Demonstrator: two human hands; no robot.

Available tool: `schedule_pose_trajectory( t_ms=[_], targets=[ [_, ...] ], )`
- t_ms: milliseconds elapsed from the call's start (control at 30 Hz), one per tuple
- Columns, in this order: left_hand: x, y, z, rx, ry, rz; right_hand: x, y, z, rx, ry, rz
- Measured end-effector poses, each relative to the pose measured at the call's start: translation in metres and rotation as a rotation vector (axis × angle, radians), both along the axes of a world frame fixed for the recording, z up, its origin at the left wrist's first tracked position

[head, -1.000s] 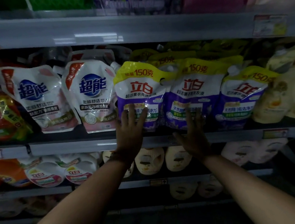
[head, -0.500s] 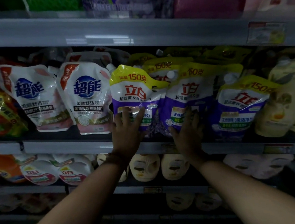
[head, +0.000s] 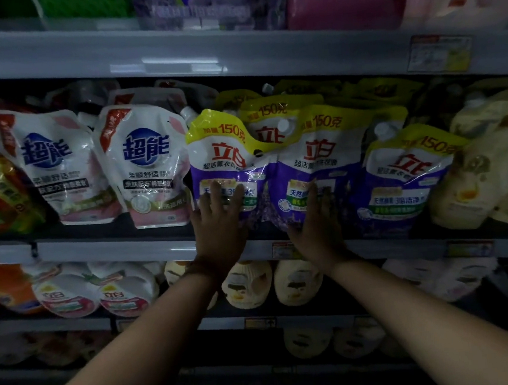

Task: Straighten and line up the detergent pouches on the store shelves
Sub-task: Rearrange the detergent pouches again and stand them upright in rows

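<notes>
Head view: the left hand [head: 219, 225] is laid flat, fingers straight and spread, against the lower front of the left purple pouch [head: 223, 167]; nothing is gripped, the pouch is only pressed. The right hand [head: 317, 220] is set the same way, fingers straight, on the lower front of the middle purple pouch [head: 314, 169]; again no grasp is seen, only a flat push. Such open palms are judged to suit soft, liquid-filled bags, which would buckle if pinched but can be slid back and squared by broad pressure.

The two pressed pouches stand side by side on the middle shelf [head: 114, 249], their inner edges touching and tilted toward each other, so that a small gap is left between their bases; another pouch of the same kind is seen behind, between their tops. A third purple pouch [head: 403, 180] leans just to the right, untouched and set a little lower in the view; it is judged to be not yet lined up. To the left, two white pouches [head: 147, 167] stand beside the pressed pair, leaning outward. Yellowish pouches [head: 488, 171] are stacked at the far right. A price tag [head: 439, 53] is fixed to the upper shelf edge; further pouches are dimly seen on the lower shelves.
</notes>
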State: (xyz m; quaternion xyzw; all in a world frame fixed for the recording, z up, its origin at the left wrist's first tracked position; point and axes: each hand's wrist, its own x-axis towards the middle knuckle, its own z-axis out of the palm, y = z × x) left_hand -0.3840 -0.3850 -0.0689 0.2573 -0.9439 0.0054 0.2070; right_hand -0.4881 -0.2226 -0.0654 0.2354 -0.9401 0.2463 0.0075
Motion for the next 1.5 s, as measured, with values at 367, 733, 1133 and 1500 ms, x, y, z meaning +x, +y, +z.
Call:
schedule_pose_trajectory(
  t_ms=[367, 733, 1133, 1500],
  targets=[
    [0.107, -0.037, 0.027, 0.175, -0.146, -0.093, 0.082, -0.014, 0.06, 0.411, -0.087, 0.334],
    [0.276, -0.125, 0.055, 0.141, -0.239, 0.055, 0.224, -0.125, 0.077, 0.4, 0.072, 0.542],
    [0.369, -0.203, 0.066, 0.172, -0.207, 0.232, 0.311, -0.237, 0.074, 0.181, -0.189, 0.664],
    [0.379, -0.264, 0.053, 0.253, -0.155, 0.294, 0.303, -0.353, 0.066, -0.25, -0.581, 0.565]
  ],
)
